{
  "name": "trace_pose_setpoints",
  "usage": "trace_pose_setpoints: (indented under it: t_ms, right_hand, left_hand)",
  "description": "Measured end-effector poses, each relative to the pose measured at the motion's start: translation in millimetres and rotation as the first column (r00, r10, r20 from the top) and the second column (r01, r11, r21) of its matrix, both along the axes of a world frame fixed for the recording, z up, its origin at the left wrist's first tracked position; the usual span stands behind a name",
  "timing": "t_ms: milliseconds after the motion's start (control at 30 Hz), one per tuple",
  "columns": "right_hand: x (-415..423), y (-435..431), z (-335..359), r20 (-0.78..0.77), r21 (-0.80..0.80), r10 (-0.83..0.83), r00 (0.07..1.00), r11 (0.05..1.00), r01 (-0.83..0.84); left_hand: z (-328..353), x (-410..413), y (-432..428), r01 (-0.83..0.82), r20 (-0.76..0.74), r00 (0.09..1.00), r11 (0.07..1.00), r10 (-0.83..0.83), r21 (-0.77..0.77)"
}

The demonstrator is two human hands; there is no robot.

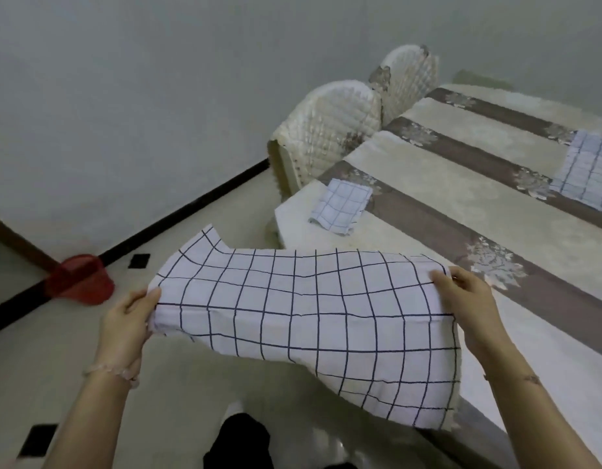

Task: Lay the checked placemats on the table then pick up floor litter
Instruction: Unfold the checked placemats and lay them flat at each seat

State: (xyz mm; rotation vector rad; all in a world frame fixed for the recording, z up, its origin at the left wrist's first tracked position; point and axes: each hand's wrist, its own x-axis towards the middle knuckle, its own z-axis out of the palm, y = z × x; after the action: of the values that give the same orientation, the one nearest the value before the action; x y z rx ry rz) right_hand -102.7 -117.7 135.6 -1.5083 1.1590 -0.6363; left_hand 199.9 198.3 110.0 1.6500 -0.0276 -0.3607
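Bin (79, 279): red, on floor by wall.
L hand (130, 316): pinches mat's left edge.
Placemat (303, 319): taut btwn hands, mostly off table (428, 184); hanging side may crease or lie crooked if lowered skewed.
R hand (462, 299): pinches right edge, above table.

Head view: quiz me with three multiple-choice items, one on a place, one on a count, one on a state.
1. Where is the folded placemat?
A. on a chair
B. on the table, near its corner
C. on the floor

2. How many checked placemats show?
A. one
B. two
C. three

3. How is the held placemat?
A. crumpled in one fist
B. spread between the left hand and the right hand
C. lying flat on the table

Answers:
1 B: it lies by the table's corner.
2 C: the held placemat, the folded placemat and a flat placemat at the right edge.
3 B: each hand grips one end.
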Motion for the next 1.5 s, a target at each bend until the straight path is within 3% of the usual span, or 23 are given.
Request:
trace_pose_setpoints:
  t_ms: [133, 367, 633, 900, 1100, 1200, 1500]
  right_hand:
    - [94.0, 30.4, -20.9, -0.008, 0.064, 0.105, 0.994, 0.992, -0.104]
    - [238.1, 94.0, -63.8, -0.122, 0.14, 0.229, 0.966, 0.967, -0.212]
    - [372.3, 104.8, -50.3, -0.134, 0.164, 0.265, 0.955, 0.956, -0.242]
    - [519.4, 17.0, -42.7, -0.059, 0.111, 0.207, 0.977, 0.974, -0.2]
    - [610.9, -51.0, -58.3, -0.081, 0.203, 0.18, 0.98, 0.966, -0.161]
    - [652.8, -92.2, -52.8, -0.109, 0.175, 0.144, 0.984, 0.977, -0.124]
    - [724.7, -246.6, -23.6, -0.037, 0.021, -0.218, 0.975, 0.975, 0.219]
  left_hand:
    - [-22.7, 47.5, 63.0, -0.12, -0.041, 0.992, 0.992, 0.122, 0.036]
    - [-49.2, 135.9, 148.4, -0.173, -0.084, 0.979, 0.974, 0.186, 0.144]
    - [-36.6, 251.6, 163.7, -0.194, -0.048, 0.976, 0.953, 0.211, 0.234]
    - [-28.3, 413.4, 64.6, -0.167, 0.009, 0.986, 0.963, 0.169, 0.213]
    - [-28.7, 525.0, -30.2, -0.121, -0.071, 0.987, 0.961, 0.143, 0.25]
    - [-24.3, 575.7, -82.7, -0.061, -0.1, 0.991, 0.97, 0.086, 0.234]
    - [-6.4, 733.2, -288.3, 0.14, 0.093, 0.981, 0.951, -0.171, 0.277]
